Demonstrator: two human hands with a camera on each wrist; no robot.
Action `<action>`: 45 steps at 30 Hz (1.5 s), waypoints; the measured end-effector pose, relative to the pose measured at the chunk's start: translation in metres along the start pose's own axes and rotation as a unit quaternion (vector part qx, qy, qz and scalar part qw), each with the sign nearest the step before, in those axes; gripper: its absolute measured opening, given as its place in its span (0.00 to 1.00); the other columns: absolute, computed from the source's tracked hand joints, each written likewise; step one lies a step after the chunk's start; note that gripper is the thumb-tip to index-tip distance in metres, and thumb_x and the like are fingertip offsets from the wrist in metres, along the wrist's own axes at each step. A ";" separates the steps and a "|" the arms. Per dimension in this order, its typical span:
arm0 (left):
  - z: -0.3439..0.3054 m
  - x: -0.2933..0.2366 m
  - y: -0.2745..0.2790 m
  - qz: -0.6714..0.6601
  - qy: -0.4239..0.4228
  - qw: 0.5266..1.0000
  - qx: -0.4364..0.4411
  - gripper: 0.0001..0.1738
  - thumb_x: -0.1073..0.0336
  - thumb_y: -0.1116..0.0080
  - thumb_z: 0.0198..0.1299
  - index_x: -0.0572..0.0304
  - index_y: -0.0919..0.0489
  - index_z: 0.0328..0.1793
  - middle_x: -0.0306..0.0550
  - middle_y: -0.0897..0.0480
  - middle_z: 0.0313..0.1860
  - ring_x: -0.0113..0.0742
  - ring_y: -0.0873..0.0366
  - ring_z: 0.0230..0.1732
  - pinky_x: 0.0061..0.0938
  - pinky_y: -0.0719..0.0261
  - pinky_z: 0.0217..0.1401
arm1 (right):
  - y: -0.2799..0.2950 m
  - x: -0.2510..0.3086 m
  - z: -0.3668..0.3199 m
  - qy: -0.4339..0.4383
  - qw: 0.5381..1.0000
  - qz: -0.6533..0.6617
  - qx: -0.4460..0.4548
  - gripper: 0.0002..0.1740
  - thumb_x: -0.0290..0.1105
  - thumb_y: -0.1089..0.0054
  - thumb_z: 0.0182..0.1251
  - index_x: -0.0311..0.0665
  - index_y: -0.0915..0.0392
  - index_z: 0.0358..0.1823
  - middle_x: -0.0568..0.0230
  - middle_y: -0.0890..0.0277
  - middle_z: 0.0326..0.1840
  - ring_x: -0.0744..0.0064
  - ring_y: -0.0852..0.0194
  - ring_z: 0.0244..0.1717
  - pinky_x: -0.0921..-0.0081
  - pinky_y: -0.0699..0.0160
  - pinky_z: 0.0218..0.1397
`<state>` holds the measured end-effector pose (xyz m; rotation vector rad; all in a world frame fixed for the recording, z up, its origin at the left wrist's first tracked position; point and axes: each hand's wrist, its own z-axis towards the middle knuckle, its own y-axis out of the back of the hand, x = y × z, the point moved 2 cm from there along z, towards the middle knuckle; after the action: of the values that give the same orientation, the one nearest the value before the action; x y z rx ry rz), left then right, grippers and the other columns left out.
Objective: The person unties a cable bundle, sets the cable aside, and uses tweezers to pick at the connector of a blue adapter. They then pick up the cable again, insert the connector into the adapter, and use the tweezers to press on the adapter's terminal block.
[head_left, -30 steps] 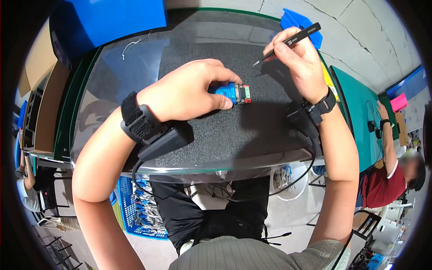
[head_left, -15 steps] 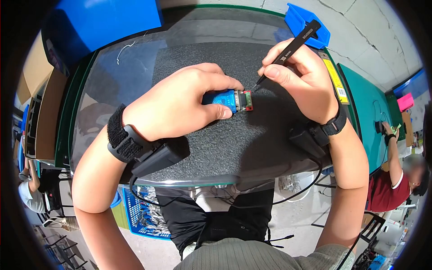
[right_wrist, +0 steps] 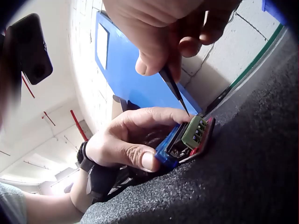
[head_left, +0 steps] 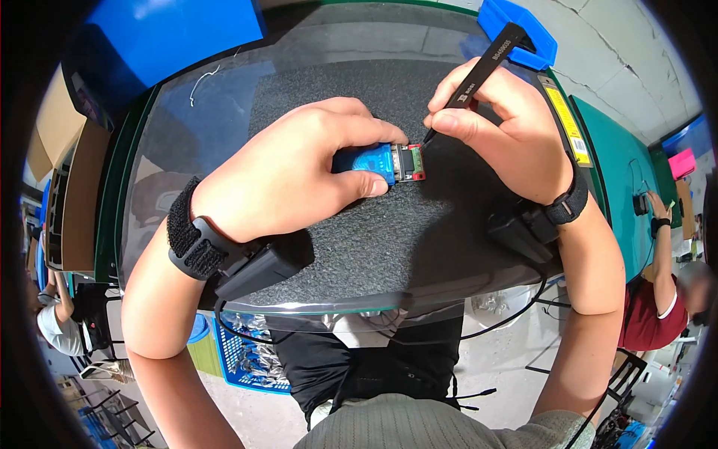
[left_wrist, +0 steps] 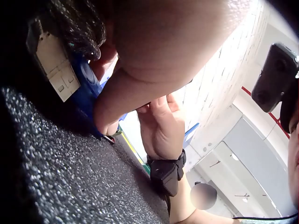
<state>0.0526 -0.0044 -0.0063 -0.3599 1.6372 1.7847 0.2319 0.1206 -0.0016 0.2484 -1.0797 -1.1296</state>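
Note:
On the dark textured mat (head_left: 351, 239), my left hand (head_left: 269, 168) grips a translucent blue USB serial adapter (head_left: 374, 161) between thumb and fingers. Its metal USB plug (left_wrist: 64, 84) shows under the palm in the left wrist view. At its other end, a D-shaped connector joins a small red board carrying a green terminal block (head_left: 418, 160). Pinched in my right hand (head_left: 516, 138) is a pair of slim black tweezers (head_left: 482, 75), slanting down to the left. In the right wrist view the tweezer tips come right to the upper corner of the terminal block (right_wrist: 194, 135).
A large blue panel (head_left: 179, 34) stands at the back left, and a blue bin (head_left: 516, 30) at the back right. A yellow-labelled strip (head_left: 566, 120) lies by the right edge. Below the table, a blue basket (head_left: 232, 352) holds metallic-looking parts. Another person (head_left: 654, 314) works at right.
My right hand has come down with the tweezers, their tips moving from above the mat to the terminal block's corner. My left hand keeps its grip on the adapter.

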 end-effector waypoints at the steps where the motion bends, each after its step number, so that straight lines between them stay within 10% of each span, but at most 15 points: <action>1: 0.000 0.000 0.001 0.004 0.001 1.000 0.002 0.24 0.73 0.30 0.52 0.60 0.19 0.57 0.49 0.19 0.45 0.46 0.22 0.49 0.35 0.25 0.56 | 0.000 0.000 0.000 -0.001 1.000 0.001 0.000 0.09 0.33 0.34 0.64 0.37 0.19 0.41 0.68 0.26 0.31 0.78 0.31 0.30 0.79 0.30 0.36; 37: 0.000 0.001 -0.002 -0.008 -0.010 1.000 -0.012 0.23 0.72 0.29 0.53 0.60 0.19 0.57 0.48 0.20 0.44 0.43 0.22 0.46 0.34 0.25 0.53 | 0.001 0.009 0.002 0.114 0.990 -0.067 0.040 0.08 0.32 0.34 0.65 0.33 0.20 0.37 0.63 0.23 0.34 0.68 0.25 0.33 0.74 0.27 0.39; 39: 0.000 0.001 -0.003 -0.006 -0.003 1.000 -0.012 0.24 0.72 0.29 0.53 0.60 0.19 0.58 0.48 0.20 0.44 0.43 0.22 0.46 0.33 0.25 0.53 | 0.000 0.010 0.001 0.078 0.996 -0.023 0.036 0.06 0.28 0.35 0.61 0.34 0.21 0.37 0.56 0.25 0.33 0.52 0.25 0.35 0.66 0.27 0.39; 45: 0.001 0.002 -0.003 -0.004 0.009 1.000 -0.009 0.24 0.72 0.29 0.53 0.60 0.19 0.58 0.48 0.20 0.45 0.42 0.22 0.46 0.32 0.25 0.52 | 0.000 0.006 0.001 0.060 0.997 -0.020 0.031 0.09 0.31 0.33 0.61 0.32 0.21 0.34 0.56 0.25 0.32 0.52 0.27 0.32 0.66 0.29 0.36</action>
<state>0.0536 -0.0027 -0.0097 -0.3920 1.6294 1.7961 0.2310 0.1157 0.0022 0.3843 -1.0076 -1.1034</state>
